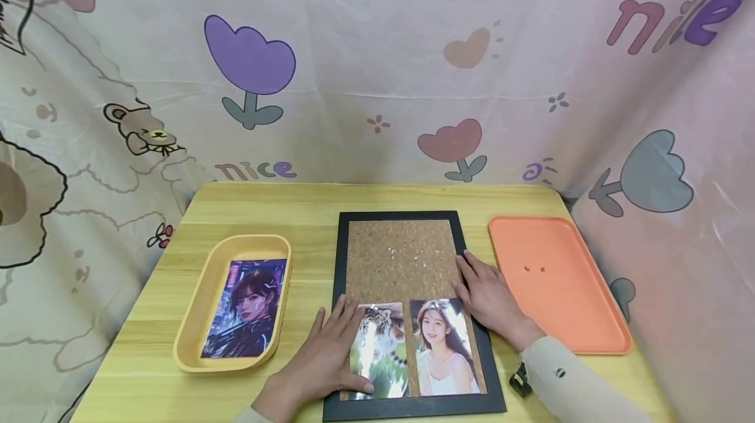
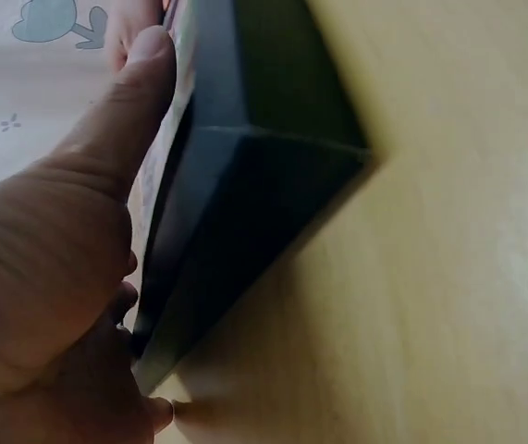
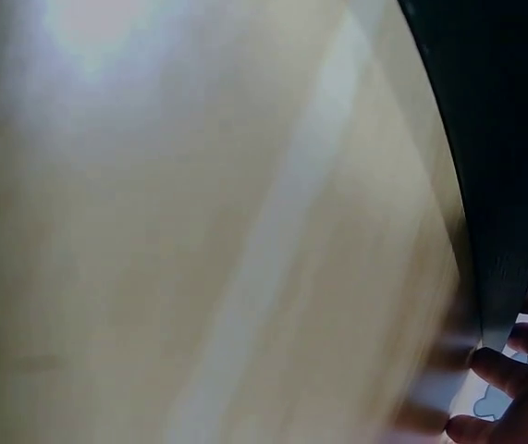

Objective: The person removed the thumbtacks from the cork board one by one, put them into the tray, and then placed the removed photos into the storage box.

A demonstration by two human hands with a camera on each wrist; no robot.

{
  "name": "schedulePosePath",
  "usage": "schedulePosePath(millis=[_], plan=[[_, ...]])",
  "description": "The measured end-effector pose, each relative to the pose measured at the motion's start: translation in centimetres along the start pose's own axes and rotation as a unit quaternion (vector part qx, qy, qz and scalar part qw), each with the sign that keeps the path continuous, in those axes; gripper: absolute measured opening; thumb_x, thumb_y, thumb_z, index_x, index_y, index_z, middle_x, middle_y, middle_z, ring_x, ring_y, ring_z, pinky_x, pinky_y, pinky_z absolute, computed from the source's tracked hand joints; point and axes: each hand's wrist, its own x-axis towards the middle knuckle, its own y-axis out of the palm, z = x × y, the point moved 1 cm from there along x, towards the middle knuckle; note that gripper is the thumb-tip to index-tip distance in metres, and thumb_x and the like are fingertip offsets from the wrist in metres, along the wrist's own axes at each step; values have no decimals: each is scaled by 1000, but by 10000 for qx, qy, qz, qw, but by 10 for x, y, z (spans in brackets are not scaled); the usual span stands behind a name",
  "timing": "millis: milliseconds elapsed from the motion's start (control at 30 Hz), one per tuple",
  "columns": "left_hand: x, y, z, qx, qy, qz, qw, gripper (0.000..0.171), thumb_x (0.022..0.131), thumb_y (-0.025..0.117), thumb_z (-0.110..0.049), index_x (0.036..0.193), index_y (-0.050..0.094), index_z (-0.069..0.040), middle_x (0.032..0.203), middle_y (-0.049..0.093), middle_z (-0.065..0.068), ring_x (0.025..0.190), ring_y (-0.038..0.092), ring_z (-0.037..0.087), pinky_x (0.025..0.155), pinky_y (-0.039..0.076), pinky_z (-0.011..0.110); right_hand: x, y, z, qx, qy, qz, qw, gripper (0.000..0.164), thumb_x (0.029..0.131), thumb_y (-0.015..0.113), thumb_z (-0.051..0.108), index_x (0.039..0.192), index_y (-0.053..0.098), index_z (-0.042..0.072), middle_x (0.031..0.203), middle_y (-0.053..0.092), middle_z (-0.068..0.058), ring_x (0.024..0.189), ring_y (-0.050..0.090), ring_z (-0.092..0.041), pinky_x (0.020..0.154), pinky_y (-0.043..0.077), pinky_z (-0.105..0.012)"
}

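Note:
A cork board [image 1: 401, 259] in a black frame [image 1: 413, 408] lies on the table. On its lower half are two prints side by side: a tiger picture [image 1: 383, 354] and a portrait photo [image 1: 445, 357] of a person in white. My left hand [image 1: 321, 364] rests across the frame's left side, its thumb over the tiger picture's lower part. In the left wrist view the thumb lies along the black frame [image 2: 236, 203]. My right hand [image 1: 489, 295] touches the frame's right side, fingers extended near the portrait's upper corner. The right wrist view shows its fingertips [image 3: 499, 370] beside the frame [image 3: 499, 157].
To the left, a yellow tray [image 1: 191, 331] holds a purple-blue illustrated print [image 1: 248, 311]. At the right, an orange tray [image 1: 566, 318] carries two tiny brown pieces [image 1: 534, 269]. Printed curtains [image 1: 366, 36] hang behind and beside the wooden table [image 1: 147, 344].

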Motion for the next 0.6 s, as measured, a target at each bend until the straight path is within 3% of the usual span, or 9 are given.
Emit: schedulePosePath(millis=[200, 400, 500, 600], plan=[[-2, 2, 2, 90, 115, -81, 9999, 136, 72, 72, -83, 169, 17, -5, 178, 7, 16, 164, 2, 37, 127, 8, 71, 12, -17, 10, 216, 229, 9, 9995, 59, 106, 64, 36, 151, 55, -1, 157, 51, -26, 142, 50, -48, 115, 37, -70], [-3, 3, 3, -32, 42, -43, 10000, 136, 71, 72, -83, 169, 16, -6, 178, 6, 14, 165, -1, 35, 127, 7, 71, 27, -26, 60, 1308, 53, -628, 9894, 43, 95, 80, 23, 129, 70, -1, 131, 68, -18, 121, 63, -38, 105, 50, -59], [-3, 2, 3, -65, 63, -53, 9999, 135, 72, 72, -83, 169, 17, -6, 178, 8, 13, 165, -1, 35, 127, 7, 71, 30, -21, 91, 2096, 72, -380, 9770, 33, 93, 82, 19, 121, 74, 4, 120, 72, -9, 113, 65, -31, 99, 55, -52], [-3, 3, 3, -55, 82, -68, 9999, 135, 72, 73, -83, 169, 19, -6, 178, 9, 13, 165, -1, 34, 128, 6, 70, 31, -14, 115, 2683, 185, 131, 9631, 24, 95, 80, 16, 117, 75, 9, 116, 71, -2, 112, 65, -25, 96, 55, -48]])
